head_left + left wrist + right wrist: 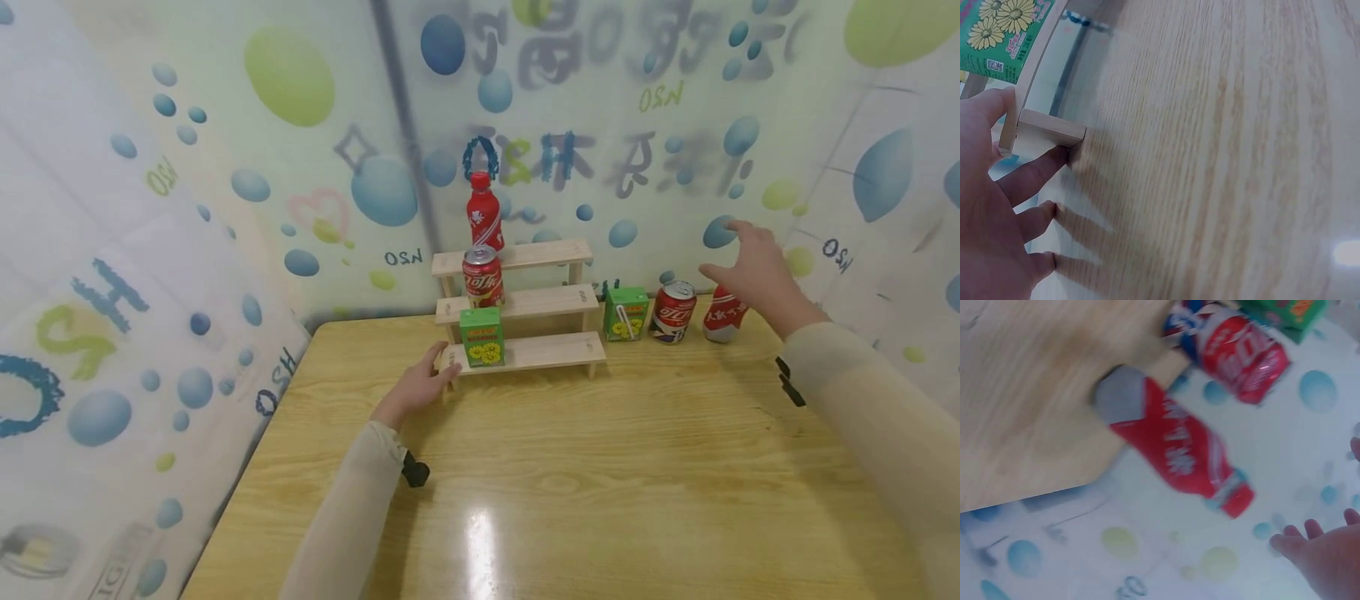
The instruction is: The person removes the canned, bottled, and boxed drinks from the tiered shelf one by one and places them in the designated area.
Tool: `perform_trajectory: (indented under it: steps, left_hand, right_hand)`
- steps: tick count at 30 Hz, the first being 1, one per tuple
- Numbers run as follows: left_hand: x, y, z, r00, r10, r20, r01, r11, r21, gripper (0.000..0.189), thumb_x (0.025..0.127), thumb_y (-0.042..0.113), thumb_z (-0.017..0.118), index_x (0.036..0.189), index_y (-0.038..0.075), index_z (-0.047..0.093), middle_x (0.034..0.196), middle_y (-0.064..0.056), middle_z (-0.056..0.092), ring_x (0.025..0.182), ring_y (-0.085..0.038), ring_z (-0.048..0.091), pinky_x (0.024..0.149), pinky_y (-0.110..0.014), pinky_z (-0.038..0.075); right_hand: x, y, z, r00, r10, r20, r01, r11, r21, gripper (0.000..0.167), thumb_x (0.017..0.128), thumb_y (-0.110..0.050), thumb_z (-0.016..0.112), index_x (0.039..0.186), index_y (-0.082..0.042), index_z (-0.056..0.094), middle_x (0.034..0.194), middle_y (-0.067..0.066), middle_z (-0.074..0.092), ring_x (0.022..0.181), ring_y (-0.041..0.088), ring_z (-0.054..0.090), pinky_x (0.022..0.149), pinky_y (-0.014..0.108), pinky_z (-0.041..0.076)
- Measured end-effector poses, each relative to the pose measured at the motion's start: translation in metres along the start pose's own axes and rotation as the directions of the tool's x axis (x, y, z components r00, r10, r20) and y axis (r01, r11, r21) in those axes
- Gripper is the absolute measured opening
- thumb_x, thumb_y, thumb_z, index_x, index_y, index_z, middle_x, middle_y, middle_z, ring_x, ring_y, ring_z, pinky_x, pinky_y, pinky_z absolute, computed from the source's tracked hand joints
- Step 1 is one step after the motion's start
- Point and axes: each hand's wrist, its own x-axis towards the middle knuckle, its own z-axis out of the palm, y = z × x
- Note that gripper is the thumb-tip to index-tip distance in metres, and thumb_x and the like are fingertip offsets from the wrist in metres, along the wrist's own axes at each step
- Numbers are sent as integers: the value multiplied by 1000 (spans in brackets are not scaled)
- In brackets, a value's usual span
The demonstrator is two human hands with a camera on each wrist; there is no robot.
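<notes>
A three-step wooden shelf [555, 352] stands against the back wall. At the left end of its lowest step, my left hand [420, 385] grips the board and leg between thumb and fingers. That step bears a green drink carton [482, 337]. A red can [482, 279] is on the middle step and a red bottle [483, 215] on the top one. My right hand [753, 267] is raised with fingers spread, above and partly in front of another red bottle [1172, 437] standing on the table. In the right wrist view the hand is apart from that bottle.
Right of the shelf, a second green carton [626, 315] with a straw and a second red can [672, 312] stand in a row on the wooden table [570, 467]. Printed curtains [315, 167] close in the back and sides.
</notes>
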Motion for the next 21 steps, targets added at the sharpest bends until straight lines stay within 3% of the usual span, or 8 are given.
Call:
perform_trajectory:
  steps: [11, 21]
  left_hand:
    - [0, 0, 0, 1000, -8, -4, 8, 1000, 1, 81, 107, 67, 47, 172, 30, 16, 169, -28, 38, 153, -45, 46, 126, -63, 35]
    - [0, 2, 0, 1000, -8, -8, 8, 1000, -12, 82, 107, 65, 48, 172, 28, 16, 169, -29, 37, 153, -45, 46, 126, -64, 35]
  right_hand:
    - [-5, -95, 30, 982, -126, 138, 122, 992, 38, 89, 103, -41, 68, 170, -9, 19, 174, 31, 18, 157, 54, 23, 122, 76, 27]
    - [-12, -169, 86, 933, -281, 226, 248, 955, 162, 84, 101, -36, 73, 168, -13, 27, 171, 23, 28, 153, 45, 38, 120, 67, 38]
